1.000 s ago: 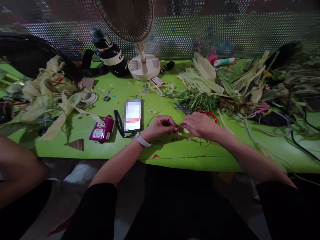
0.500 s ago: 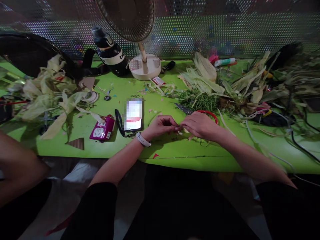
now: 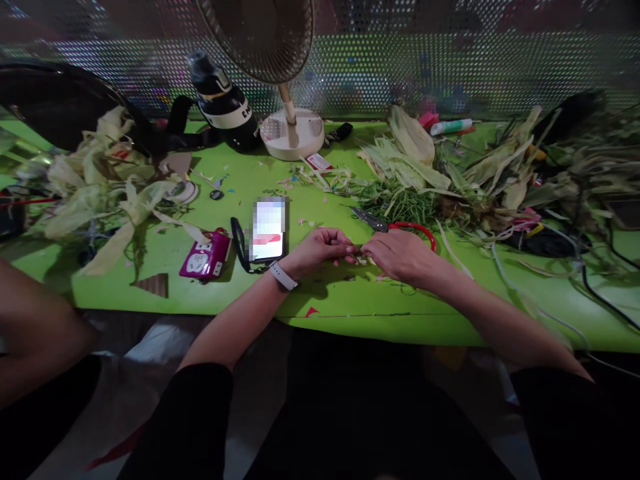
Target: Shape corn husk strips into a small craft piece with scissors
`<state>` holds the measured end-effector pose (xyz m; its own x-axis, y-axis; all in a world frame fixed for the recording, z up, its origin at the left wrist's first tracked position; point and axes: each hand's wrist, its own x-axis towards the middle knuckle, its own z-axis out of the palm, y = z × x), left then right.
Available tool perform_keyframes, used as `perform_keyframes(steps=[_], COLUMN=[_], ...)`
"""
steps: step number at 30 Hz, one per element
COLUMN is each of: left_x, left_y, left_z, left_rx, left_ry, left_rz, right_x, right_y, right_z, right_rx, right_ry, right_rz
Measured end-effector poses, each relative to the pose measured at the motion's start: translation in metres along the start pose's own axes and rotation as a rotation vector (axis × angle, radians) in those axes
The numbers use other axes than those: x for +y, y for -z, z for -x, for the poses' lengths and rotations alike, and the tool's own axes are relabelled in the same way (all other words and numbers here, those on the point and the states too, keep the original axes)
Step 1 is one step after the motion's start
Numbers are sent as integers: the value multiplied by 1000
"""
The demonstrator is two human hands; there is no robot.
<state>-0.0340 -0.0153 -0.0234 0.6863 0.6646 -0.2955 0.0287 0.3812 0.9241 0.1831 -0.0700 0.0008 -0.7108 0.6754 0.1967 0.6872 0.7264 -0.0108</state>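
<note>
My left hand (image 3: 327, 249), with a pale watch band (image 3: 283, 275) at the wrist, pinches with thumb and fingertips. My right hand (image 3: 395, 253) is closed too, its fingertips meeting the left ones just above the green table (image 3: 280, 303). Between them is something small and pale, too small to make out. Red-handled scissors (image 3: 373, 220) lie right behind my right hand, partly covered by it. Left of my left hand lies a lit phone (image 3: 269, 227) with a black strap (image 3: 240, 243). Small pale scraps are scattered below the fingers.
Corn husks (image 3: 407, 160) and shredded green strips (image 3: 395, 200) are heaped at right; more husks (image 3: 115, 187) lie left. A fan (image 3: 293, 133), black bottle (image 3: 225, 110) and purple power adapter (image 3: 206, 257) stand around. White cables (image 3: 515, 287) run at right. Another person's arm (image 3: 40, 327) is far left.
My fingertips stay together, with the left fingers slightly shifted and my right hand turned a little. The rest of the table looks the same apart from a slight shift of the view.
</note>
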Motion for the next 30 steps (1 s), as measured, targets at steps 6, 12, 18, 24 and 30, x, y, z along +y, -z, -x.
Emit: perform_keyframes(steps=[6, 12, 18, 24, 30], left_x=[-3, -4, -4, -2, 0], left_y=[1, 1, 2, 1, 1], left_z=[-2, -2, -2, 1, 2], left_rx=[13, 8, -28, -26, -16], left_ry=[29, 48, 36, -18, -61], left_rz=[37, 53, 66, 63, -22], right_x=[-7, -6, -5, 3, 7], right_y=[8, 4, 5, 3, -19], right_z=[1, 2, 3, 1, -8], right_rx=[-13, 58, 36, 121, 80], right_ry=[84, 157, 130, 14, 5], right_rz=[89, 156, 54, -198, -366])
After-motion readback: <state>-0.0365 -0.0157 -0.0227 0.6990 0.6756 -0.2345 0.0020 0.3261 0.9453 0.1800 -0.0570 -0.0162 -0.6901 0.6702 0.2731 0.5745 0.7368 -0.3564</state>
